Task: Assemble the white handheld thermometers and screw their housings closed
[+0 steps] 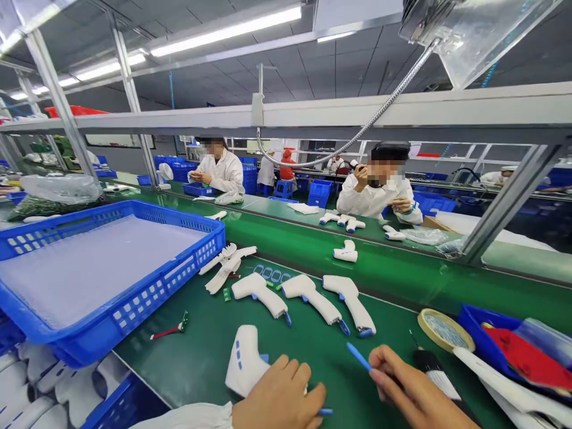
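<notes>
My left hand is closed over the handle of a white infrared thermometer lying on the green bench. Blue buttons run along its side, and a blue piece pokes out past my thumb. A slim blue plastic strip is pinched between the fingers of my right hand, to the right of the thermometer and apart from it. Just beyond my hands lie three more white thermometers, each with a blue piece at the handle's end. My left hand hides most of the held handle.
A large blue crate stands at left, near white shell parts and a red-wired circuit board. At right are a round dish, a dark screwdriver and a blue bin. Two co-workers sit across the green belt.
</notes>
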Available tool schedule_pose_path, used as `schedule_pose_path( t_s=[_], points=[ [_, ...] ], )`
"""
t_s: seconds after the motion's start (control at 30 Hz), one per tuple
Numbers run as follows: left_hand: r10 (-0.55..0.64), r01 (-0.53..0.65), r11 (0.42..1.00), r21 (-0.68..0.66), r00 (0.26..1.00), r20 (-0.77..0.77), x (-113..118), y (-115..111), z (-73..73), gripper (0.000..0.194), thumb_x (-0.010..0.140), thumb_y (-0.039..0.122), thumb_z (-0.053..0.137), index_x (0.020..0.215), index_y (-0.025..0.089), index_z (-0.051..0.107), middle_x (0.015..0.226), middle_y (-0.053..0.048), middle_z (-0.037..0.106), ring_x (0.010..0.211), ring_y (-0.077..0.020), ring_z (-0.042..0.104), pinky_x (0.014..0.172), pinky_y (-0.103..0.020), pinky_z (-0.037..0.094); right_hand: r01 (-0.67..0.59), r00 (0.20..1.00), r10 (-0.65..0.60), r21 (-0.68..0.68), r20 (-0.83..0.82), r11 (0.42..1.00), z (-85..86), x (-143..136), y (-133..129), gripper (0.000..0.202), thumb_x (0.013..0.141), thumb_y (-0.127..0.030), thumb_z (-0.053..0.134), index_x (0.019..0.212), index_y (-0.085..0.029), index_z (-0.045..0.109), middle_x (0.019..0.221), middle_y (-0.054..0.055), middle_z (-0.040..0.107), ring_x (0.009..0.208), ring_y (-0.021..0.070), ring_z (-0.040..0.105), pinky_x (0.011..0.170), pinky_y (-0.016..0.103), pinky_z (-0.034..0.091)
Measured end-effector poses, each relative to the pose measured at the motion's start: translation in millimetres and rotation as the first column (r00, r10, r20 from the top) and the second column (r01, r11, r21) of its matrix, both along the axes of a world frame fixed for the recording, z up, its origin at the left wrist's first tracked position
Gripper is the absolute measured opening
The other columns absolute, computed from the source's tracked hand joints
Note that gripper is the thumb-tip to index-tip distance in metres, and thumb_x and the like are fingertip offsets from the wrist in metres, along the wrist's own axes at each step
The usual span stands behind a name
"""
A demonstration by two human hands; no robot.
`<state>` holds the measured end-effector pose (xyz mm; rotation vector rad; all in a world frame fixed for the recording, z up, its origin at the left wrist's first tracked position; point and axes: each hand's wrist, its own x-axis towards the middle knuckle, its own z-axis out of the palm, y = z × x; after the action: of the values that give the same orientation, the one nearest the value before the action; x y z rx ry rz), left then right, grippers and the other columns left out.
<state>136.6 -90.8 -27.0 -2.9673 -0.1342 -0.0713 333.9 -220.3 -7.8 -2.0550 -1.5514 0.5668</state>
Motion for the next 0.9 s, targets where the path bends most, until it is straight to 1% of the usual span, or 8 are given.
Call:
schedule_pose_path(
  t_s=[0.07,0.17,0.3,0.47,0.6,0.73,0.83,0.9],
  points=[
    [-0.010,0.013,0.999,-0.033,0.995,0.100,-3,-4,-10.6,0.040,0.082,0.043,0.057,0.114,0.020,0.053,0.084,-0.005,0.064,0.076,-0.0222,0.061,0.071,-0.035,0.049,0.003,0.993,0.001,0.025,-0.121,1.000,8.0,-17,0,0.021,0.090,-0.039,0.034,0.095,-0.023,0.047,0.073,-0.001,0.059,0.070,0.0153,0.058,0.066,0.025,0.046],
    [0.150,-0.122,0.975,-0.185,0.977,0.149,-13,-7,-12.4,0.055,0.079,0.046,0.059,0.122,0.014,0.050,0.095,-0.009,0.063,0.090,-0.0266,0.058,0.092,-0.047,0.040,-0.013,0.978,0.013,0.001,-0.206,1.000,11.3,-37,4,0.023,0.090,-0.037,0.036,0.099,-0.022,0.051,0.075,0.000,0.058,0.072,0.0152,0.056,0.069,0.026,0.045],
    [0.229,-0.176,0.916,-0.361,0.967,0.111,-30,-4,-4.7,0.049,0.079,0.041,0.058,0.119,0.014,0.053,0.101,-0.009,0.059,0.099,-0.0278,0.053,0.102,-0.052,0.029,-0.021,0.978,0.012,-0.044,-0.209,0.999,6.0,-49,10,0.022,0.089,-0.032,0.039,0.088,-0.020,0.057,0.072,0.000,0.058,0.068,0.0145,0.053,0.064,0.025,0.043],
    [0.171,-0.088,0.879,-0.469,0.976,0.136,-39,1,-5.5,0.030,0.081,0.035,0.059,0.108,0.022,0.056,0.096,-0.003,0.058,0.096,-0.0220,0.054,0.106,-0.054,0.024,-0.097,0.968,0.066,-0.119,-0.243,0.988,-1.7,-54,10,0.022,0.089,-0.031,0.041,0.080,-0.019,0.057,0.067,-0.001,0.055,0.063,0.0129,0.049,0.061,0.024,0.041],
    [0.144,-0.028,0.869,-0.494,0.969,0.199,-38,2,-7.9,0.034,0.081,0.030,0.061,0.113,0.022,0.051,0.100,-0.003,0.057,0.098,-0.0204,0.054,0.106,-0.054,0.024,-0.133,0.935,0.082,-0.126,-0.345,0.983,-5.6,-57,9,0.020,0.088,-0.032,0.043,0.080,-0.019,0.057,0.067,-0.002,0.052,0.063,0.0116,0.048,0.061,0.023,0.040],
    [0.109,0.021,0.863,-0.505,0.968,0.227,-39,1,-0.4,0.034,0.082,0.029,0.060,0.115,0.022,0.050,0.101,-0.004,0.057,0.097,-0.0204,0.054,0.105,-0.054,0.026,-0.153,0.895,0.093,-0.105,-0.436,0.983,-3.0,-60,8,0.024,0.088,-0.037,0.044,0.082,-0.018,0.057,0.068,-0.002,0.051,0.062,0.0109,0.047,0.062,0.022,0.039],
    [0.107,0.034,0.858,-0.513,0.965,0.241,-36,4,2.2,0.036,0.081,0.033,0.062,0.114,0.022,0.051,0.099,-0.004,0.058,0.096,-0.0212,0.054,0.103,-0.051,0.030,-0.159,0.896,0.104,-0.094,-0.432,0.983,2.4,-63,10,0.023,0.088,-0.037,0.043,0.083,-0.018,0.056,0.068,-0.003,0.051,0.063,0.0111,0.047,0.063,0.022,0.039],
    [0.093,0.045,0.870,-0.492,0.963,0.254,-28,6,-6.4,0.043,0.076,0.039,0.066,0.113,0.021,0.053,0.098,-0.005,0.060,0.092,-0.0226,0.056,0.097,-0.047,0.038,-0.147,0.921,0.103,-0.089,-0.377,0.985,3.1,-64,13,0.020,0.087,-0.033,0.042,0.083,-0.019,0.057,0.068,-0.002,0.054,0.064,0.0117,0.049,0.063,0.022,0.040]
  ],
)
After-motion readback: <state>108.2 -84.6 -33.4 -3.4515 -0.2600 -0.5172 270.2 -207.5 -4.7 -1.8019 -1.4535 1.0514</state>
